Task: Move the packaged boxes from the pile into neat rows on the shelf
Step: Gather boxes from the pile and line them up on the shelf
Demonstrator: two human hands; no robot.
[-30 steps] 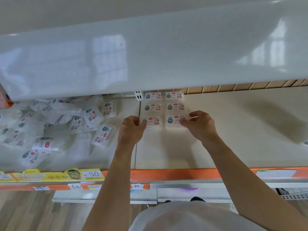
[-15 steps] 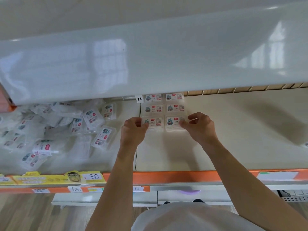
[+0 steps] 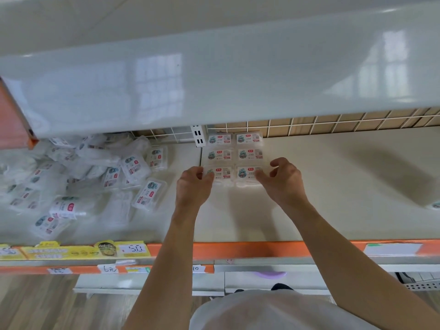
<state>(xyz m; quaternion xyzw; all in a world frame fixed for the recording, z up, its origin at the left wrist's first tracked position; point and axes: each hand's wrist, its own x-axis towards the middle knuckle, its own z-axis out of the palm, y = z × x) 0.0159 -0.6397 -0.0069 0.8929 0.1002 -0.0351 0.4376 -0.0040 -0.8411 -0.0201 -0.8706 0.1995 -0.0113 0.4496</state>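
At far left, the pile (image 3: 78, 177) of packaged boxes lay loose and overlapping on the left section of the shelf (image 3: 333, 186), some tilted, several too blurred to count. One loose box (image 3: 149, 194) lay at the pile's right edge, apart from the rest. Below it, yellow price tags (image 3: 76, 251) lined the orange shelf edge. Just right of the shelf divider, six boxes stood in two columns of three against the rear wire grid (image 3: 333, 125). The left hand (image 3: 194, 186) had its fingers curled onto the left edge of the front-left box (image 3: 222, 176). The right hand (image 3: 284, 181) pinched the right edge of the front-right box (image 3: 247, 175), thumb raised; whether the grip was firm appeared uncertain. The two front boxes touched side by side.
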